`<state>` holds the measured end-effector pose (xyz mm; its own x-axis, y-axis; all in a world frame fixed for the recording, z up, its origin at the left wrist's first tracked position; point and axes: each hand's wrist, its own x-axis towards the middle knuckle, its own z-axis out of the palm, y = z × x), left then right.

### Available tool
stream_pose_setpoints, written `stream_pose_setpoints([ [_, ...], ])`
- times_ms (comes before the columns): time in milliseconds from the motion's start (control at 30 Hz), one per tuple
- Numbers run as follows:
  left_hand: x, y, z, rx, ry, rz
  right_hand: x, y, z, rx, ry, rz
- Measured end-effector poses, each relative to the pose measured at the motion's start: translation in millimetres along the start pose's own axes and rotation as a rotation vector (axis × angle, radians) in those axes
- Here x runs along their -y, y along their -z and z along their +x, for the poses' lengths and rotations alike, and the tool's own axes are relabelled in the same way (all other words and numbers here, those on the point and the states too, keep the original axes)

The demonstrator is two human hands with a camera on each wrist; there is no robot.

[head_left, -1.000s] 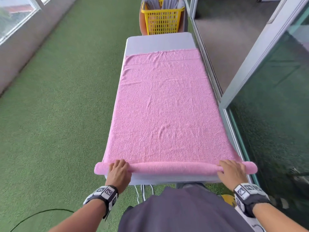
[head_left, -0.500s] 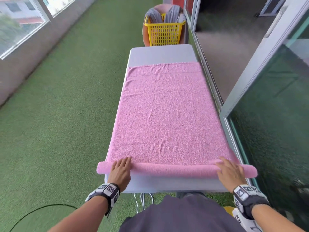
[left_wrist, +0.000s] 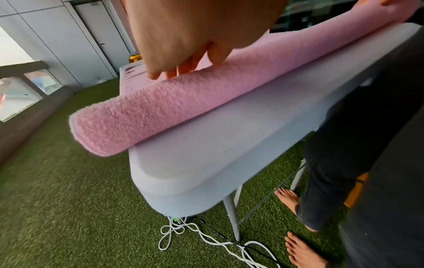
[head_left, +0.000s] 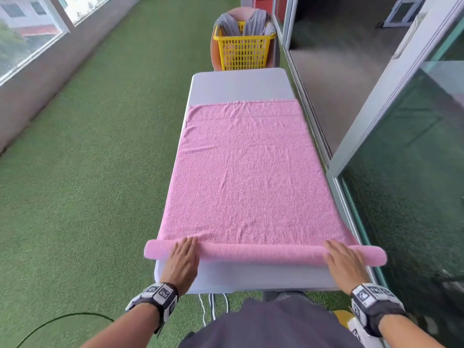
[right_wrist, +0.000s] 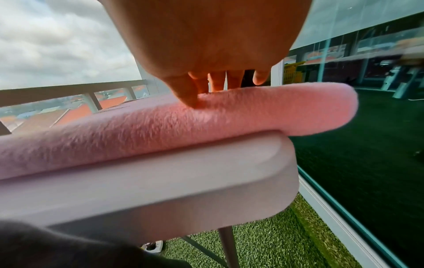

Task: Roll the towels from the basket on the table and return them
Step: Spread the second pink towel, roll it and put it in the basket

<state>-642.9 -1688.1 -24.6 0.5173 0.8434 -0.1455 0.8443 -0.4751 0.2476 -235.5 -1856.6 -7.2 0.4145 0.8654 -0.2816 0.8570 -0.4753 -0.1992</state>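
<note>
Pink towel [head_left: 247,177] spread along the table [head_left: 238,85], near end already a thin roll [head_left: 263,253] at the table's near edge.

Looks soft, light and floppy terry, so I'd guess the roll goes crooked unless both ends get even pressure. Left hand [head_left: 182,259] and right hand [head_left: 345,262] lie flat on the roll near its two ends, fingers straight, gripping nothing. Yellow basket [head_left: 242,52] sits beyond the table's far end. No brand or writing readable, just coded squares on the wristbands.

Pink towel [head_left: 251,177], yellow basket [head_left: 243,50]
</note>
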Motion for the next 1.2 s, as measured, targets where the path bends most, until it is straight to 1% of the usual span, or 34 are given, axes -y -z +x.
stream_pose_setpoints([
  [33, 0.5, -4.4, -5.2, 0.028, -0.030, -0.001, -1.8, -3.8, -2.4, 0.023, -0.004, 0.026],
  [100, 2.8, -10.4, -14.3, 0.096, -0.081, 0.028, -4.6, -14.6, -12.7, 0.070, 0.002, -0.002],
  [133, 1.7, -9.5, -16.4, 0.132, -0.065, 0.049, -6.6, -20.6, -17.8, 0.086, 0.002, -0.032],
  [200, -2.4, -1.1, -17.0, 0.157, -0.042, 0.062, -8.3, -24.1, -23.9, 0.105, -0.013, -0.071],
  [233, -2.5, 1.0, -11.8, 0.089, -0.058, 0.050, -7.5, -20.9, -23.1, 0.092, -0.018, -0.083],
  [267, -4.1, 6.8, -6.1, 0.049, -0.061, 0.072, -5.3, -14.6, -19.9, 0.075, -0.016, -0.104],
  [333, -7.5, 13.6, 4.1, 0.008, -0.064, 0.094, -0.3, -1.5, -10.7, 0.026, -0.012, -0.122],
  [400, -6.2, 8.1, 13.3, -0.028, -0.038, 0.090, 1.7, 6.6, -3.4, -0.043, -0.021, -0.059],
  [433, -7.7, 6.3, 13.1, -0.003, -0.019, 0.079, 0.1, 6.2, -2.5, -0.051, -0.017, -0.020],
  [467, -6.3, 4.4, 10.1, 0.042, -0.033, 0.065, -1.7, 5.0, -4.0, -0.029, 0.004, 0.005],
  [500, -4.2, 0.0, 6.8, 0.046, -0.065, 0.044, -3.8, 1.6, -7.4, 0.013, 0.018, 0.008],
  [533, -3.2, -3.4, 3.9, 0.082, -0.083, 0.051, -4.9, -2.1, -12.7, 0.042, 0.033, -0.006],
  [600, -4.1, -1.4, 0.6, 0.162, -0.070, 0.100, -6.3, -8.4, -19.9, 0.055, 0.051, -0.025],
  [633, -3.5, 0.0, 1.2, 0.150, -0.066, 0.088, -5.8, -7.3, -21.0, 0.053, 0.042, -0.024],
  [667, -5.7, 5.5, 4.2, 0.086, -0.085, 0.075, -4.8, -4.3, -19.0, 0.054, 0.026, -0.035],
  [733, -7.8, 14.6, 15.9, 0.050, -0.096, 0.094, -0.7, 5.8, -7.8, 0.064, 0.004, -0.097],
  [767, -8.6, 17.1, 20.6, 0.028, -0.102, 0.100, 0.1, 9.6, -0.7, 0.039, 0.001, -0.106],
  [833, -7.9, 14.4, 29.5, -0.023, -0.082, 0.058, -1.9, 12.5, 10.4, -0.060, -0.031, -0.035],
  [867, -7.4, 11.3, 30.8, -0.019, -0.053, 0.037, -5.2, 11.1, 12.2, -0.083, -0.040, -0.003],
  [900, -5.8, 8.6, 29.6, 0.001, -0.051, 0.033, -9.3, 7.9, 12.0, -0.072, -0.030, 0.014],
  [967, -3.4, 3.4, 21.8, 0.038, -0.116, 0.058, -14.8, 1.3, 2.9, -0.004, 0.008, -0.014],
  [1000, -4.0, 2.8, 17.5, 0.074, -0.137, 0.080, -15.7, -0.5, -2.5, 0.007, 0.016, -0.032],
  [1033, -6.0, 3.2, 13.3, 0.109, -0.127, 0.098, -15.2, -1.2, -6.6, 0.011, 0.004, -0.043],
  [1067, -6.6, 1.9, 10.4, 0.110, -0.122, 0.088, -13.7, 0.0, -9.1, 0.013, -0.023, -0.059],
  [1100, -9.3, 5.7, 12.3, 0.078, -0.130, 0.069, -12.0, 3.6, -7.9, 0.011, -0.045, -0.081],
  [1200, -11.2, 20.5, 31.4, 0.030, -0.108, 0.090, -7.7, 22.8, 12.4, 0.012, -0.047, -0.147],
])
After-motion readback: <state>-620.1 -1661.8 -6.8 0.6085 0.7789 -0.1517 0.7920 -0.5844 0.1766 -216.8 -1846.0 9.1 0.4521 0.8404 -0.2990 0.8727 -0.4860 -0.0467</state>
